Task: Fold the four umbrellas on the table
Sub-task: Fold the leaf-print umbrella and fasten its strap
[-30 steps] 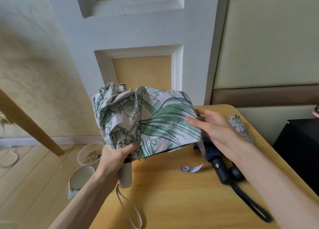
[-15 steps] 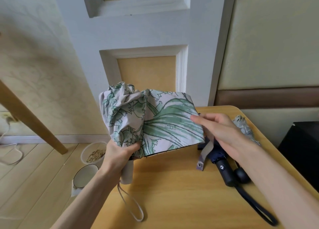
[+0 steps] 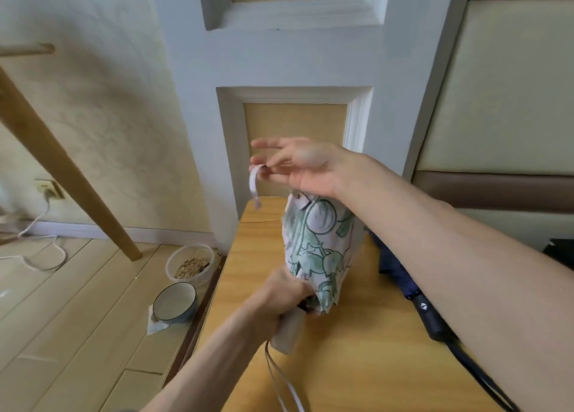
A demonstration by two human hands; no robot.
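Observation:
A white umbrella with a green leaf print (image 3: 316, 247) stands nearly upright over the wooden table (image 3: 357, 365), its canopy gathered into a narrow bundle. My left hand (image 3: 279, 296) grips it at the base, just above its pale handle (image 3: 289, 334). My right hand (image 3: 298, 166) is above the umbrella's top and pinches the end of its white closing strap (image 3: 254, 185), which hangs down to the left. A dark navy folded umbrella (image 3: 413, 293) lies on the table to the right, partly hidden behind my right forearm.
On the floor left of the table sit a clear tub of grain (image 3: 191, 265) and a blue-rimmed bowl (image 3: 175, 301). A slanted wooden leg (image 3: 62, 169) and a white cable (image 3: 40, 234) are further left. A white panelled door stands behind the table.
The canopy, held spread wide between both hands before, is now gathered into a narrow bundle. My right hand has left the fabric and lifted the closing strap up and to the left.

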